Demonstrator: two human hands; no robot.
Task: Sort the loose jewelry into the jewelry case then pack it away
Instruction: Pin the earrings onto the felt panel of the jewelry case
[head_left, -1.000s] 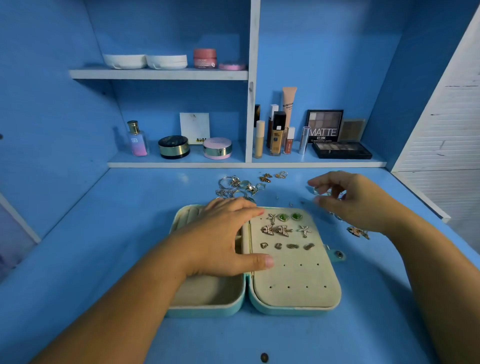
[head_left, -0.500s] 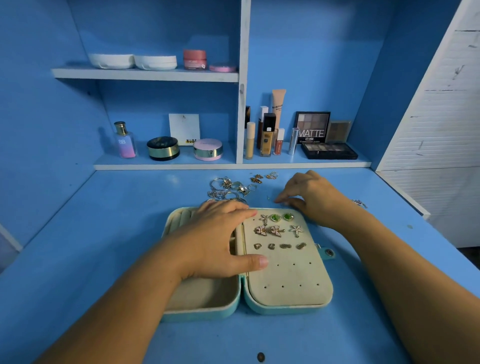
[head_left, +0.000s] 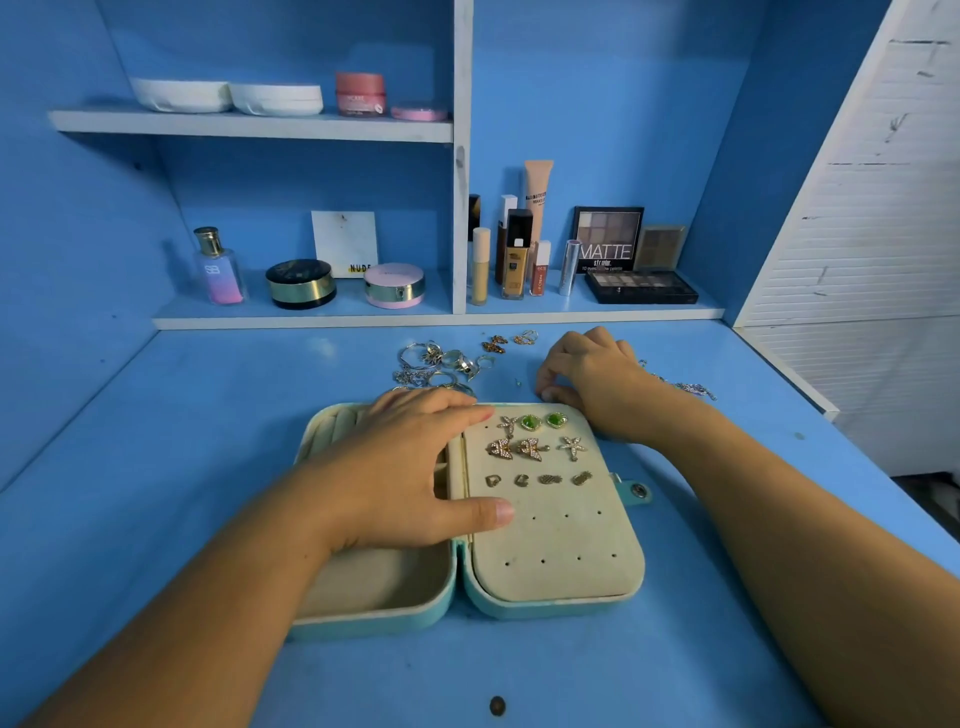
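The jewelry case (head_left: 519, 609) lies open on the bench (head_left: 208, 426), three rows of earrings (head_left: 530, 448) pinned. Loose rings (head_left: 441, 364) wait behind it. The left hand (head_left: 400, 478) rests flat on the case. The right hand (head_left: 592, 374) curls fingertips down; I cannot tell if it holds anything.

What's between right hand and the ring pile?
Head view: bare desk between right hand and ring pile, except one tiny loose piece, too small to identify.

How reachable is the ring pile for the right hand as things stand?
Likely yes. The right hand sits on the desk just right of the ring pile, mostly bare desk between; the left hand lies on the case, out of the path.
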